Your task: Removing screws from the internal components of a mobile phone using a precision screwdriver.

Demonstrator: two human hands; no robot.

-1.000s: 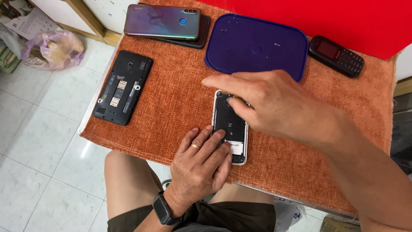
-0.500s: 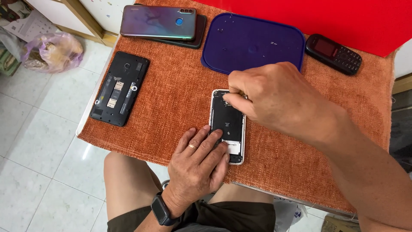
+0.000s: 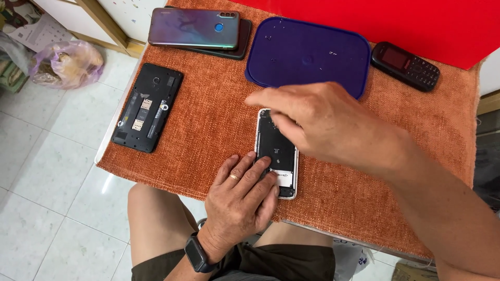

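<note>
A white-edged phone [image 3: 276,151] lies with its back cover off, its black inside showing, on an orange cloth [image 3: 208,119]. My left hand [image 3: 241,200], with a ring and a dark wristwatch, rests flat on the phone's near end and presses it down. My right hand [image 3: 325,122] hovers over the phone's far end, fingers bent and pointing left; its fingertips hide that end. I cannot tell whether it pinches any small part.
A second opened black phone [image 3: 148,106] lies at the cloth's left edge. At the back are a stack of two phones [image 3: 195,28], a dark blue plastic lid [image 3: 307,54] and a small black keypad phone [image 3: 405,66]. A plastic bag [image 3: 65,62] sits on the tiled floor.
My right hand lifted from the phone's far end and stretched its fingers out to the left. My left hand stayed pressed on the near end.
</note>
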